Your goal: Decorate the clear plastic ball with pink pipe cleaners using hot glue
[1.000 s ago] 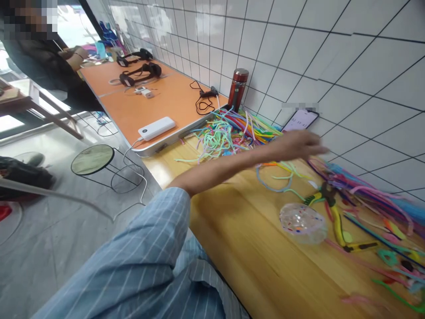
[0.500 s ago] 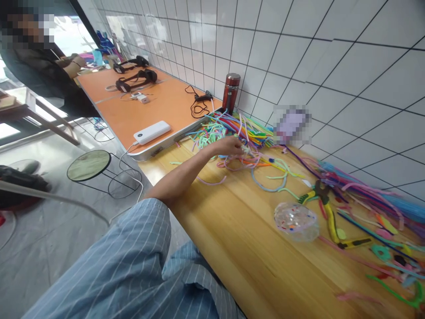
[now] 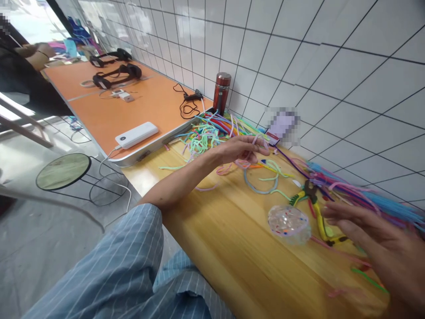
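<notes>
My left hand (image 3: 244, 149) reaches over the wooden table (image 3: 212, 230), with a thin pale pink pipe cleaner (image 3: 258, 138) between its curved fingers. Beneath and behind it lies a pile of colourful pipe cleaners (image 3: 204, 137), with a blue loop (image 3: 245, 177) nearer me. At the right my right hand (image 3: 375, 235) hovers with its fingers apart, nothing seen between them, partly over the yellow and black pliers (image 3: 320, 221). Left of it stands a clear dome-like container (image 3: 288, 221) holding small coloured bits.
Against the tiled wall stand a red flask (image 3: 221, 95) and a blurred-out phone (image 3: 282, 126). The orange table (image 3: 99, 110) carries a white power bank (image 3: 137, 134) and headsets (image 3: 117, 76). A stool (image 3: 63, 172) is at left. A person's hand (image 3: 41, 55) shows at top left.
My left hand has lifted a little and opened its fingers somewhat, now with the pink pipe cleaner. My right hand has come into view from the right. The view has shifted right.
</notes>
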### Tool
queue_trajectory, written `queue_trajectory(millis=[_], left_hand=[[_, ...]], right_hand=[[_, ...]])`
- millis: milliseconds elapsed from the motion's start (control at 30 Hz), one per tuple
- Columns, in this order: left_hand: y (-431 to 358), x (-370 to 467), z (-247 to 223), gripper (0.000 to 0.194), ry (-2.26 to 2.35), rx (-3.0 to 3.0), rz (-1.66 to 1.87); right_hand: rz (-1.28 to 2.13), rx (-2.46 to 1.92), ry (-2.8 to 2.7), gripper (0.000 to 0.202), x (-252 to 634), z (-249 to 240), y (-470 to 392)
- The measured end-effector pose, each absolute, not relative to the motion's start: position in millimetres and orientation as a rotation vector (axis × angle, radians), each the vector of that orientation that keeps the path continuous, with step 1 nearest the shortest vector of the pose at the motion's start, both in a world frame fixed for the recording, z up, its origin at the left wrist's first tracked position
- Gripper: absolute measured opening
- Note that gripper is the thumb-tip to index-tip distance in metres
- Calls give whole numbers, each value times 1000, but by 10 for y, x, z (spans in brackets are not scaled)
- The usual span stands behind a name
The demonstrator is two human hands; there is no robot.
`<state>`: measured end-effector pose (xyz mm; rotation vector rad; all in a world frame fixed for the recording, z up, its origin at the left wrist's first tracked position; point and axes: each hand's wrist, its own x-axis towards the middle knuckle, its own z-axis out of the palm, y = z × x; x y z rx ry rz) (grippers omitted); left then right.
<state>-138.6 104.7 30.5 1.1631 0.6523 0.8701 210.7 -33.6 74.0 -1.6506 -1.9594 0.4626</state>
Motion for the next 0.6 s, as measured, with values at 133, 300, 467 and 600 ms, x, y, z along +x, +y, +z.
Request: queue_trajectory(millis=[133,300,467,600], left_hand=[[977,-1241,259,27,583,1190,885],[853,-1173,278,54,568,1326,874],[723,-1156,310,55,542,1533,849],[726,-1173,315,50,529,1567,831]], right_hand=[[725,-1591,-1860,29,1670,815,-114],[880,-1462,-1781,47,1181,651,285],[1007,-1255,-1940,40,825,561,470],[539,-1376,-2140,47,839,544,538]])
